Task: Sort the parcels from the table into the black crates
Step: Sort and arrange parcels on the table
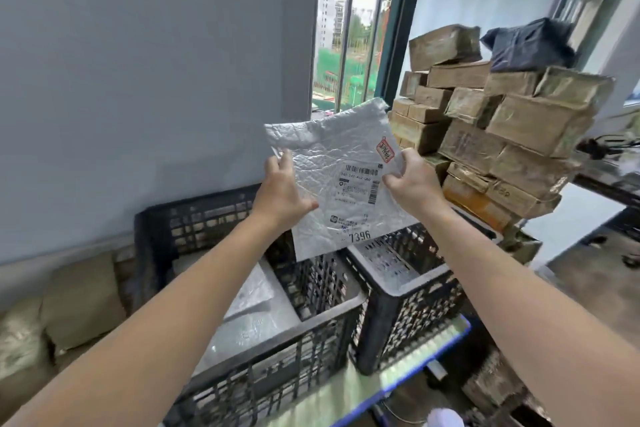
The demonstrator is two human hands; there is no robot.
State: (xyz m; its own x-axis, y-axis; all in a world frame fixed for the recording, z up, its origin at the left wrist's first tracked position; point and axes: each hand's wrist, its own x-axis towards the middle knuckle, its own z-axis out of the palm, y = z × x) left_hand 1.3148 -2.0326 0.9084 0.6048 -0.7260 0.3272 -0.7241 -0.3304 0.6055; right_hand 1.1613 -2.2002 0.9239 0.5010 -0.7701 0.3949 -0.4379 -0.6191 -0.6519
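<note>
Item: one silver padded mailer [341, 177], flat and crinkled, which we hold upright in the air above the two black crates.

Grip: our left hand [282, 196] clasps the mailer's left edge, thumb across the front, the fingers [284, 159] curled behind. Our right hand [412, 185] pinches the right edge just below the red sticker [385, 149], fingertips bent onto the face. Both hands are closed on the mailer.

Below the fingers: the left crate [304, 322] already holds silver mailers; the right crate [412, 291] shows a pale parcel inside. Beyond the right fingertips a stack of brown taped boxes [502, 128] rises, a black bag [530, 45] on top.

Markings: printed label [360, 184] between our two grips, with a barcode along its top and another down its right side; a code line beneath reads roughly "240 247", the rest blurred. Large figures "7396" near the lower edge. The red sticker's characters are not legible.

Handling note: we judge the step is reading the label to choose a crate. Keep the face flat toward us, thumbs off the print, then lower it edge-first into the chosen crate so it lies flat on what is there.
</note>
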